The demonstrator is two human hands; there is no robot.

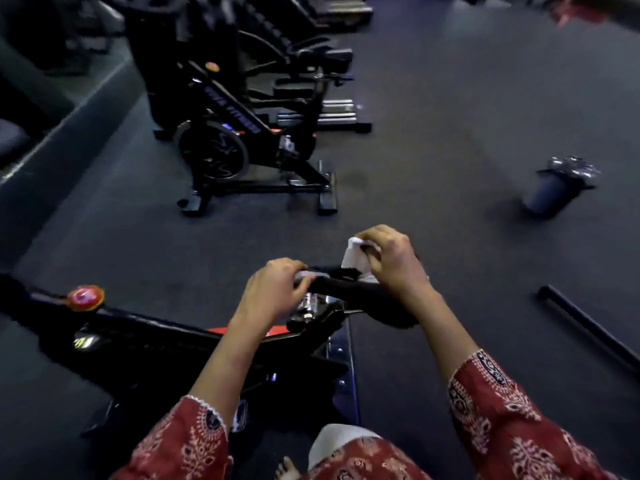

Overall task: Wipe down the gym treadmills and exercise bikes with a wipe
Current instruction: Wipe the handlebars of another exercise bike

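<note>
The white wipe (356, 257) sat bunched at the far edge of the black saddle (349, 293) of the near exercise bike (156, 337), in the lower middle of the view. The right hand (391, 263) pinched it from above, fingers curled tight round the cloth, wrist bent down and forearm reaching out from a red patterned sleeve (502, 420). The left hand (273, 289) gripped the saddle's left end, fingers curled over the top and knuckles up, its forearm running roughly parallel to the other. A red knob (85, 298) stood on the bike's frame to the left. A second exercise bike (242, 140) stood further off on the dark floor (450, 116), and a bin (554, 188) sat tilted well to the right.
</note>
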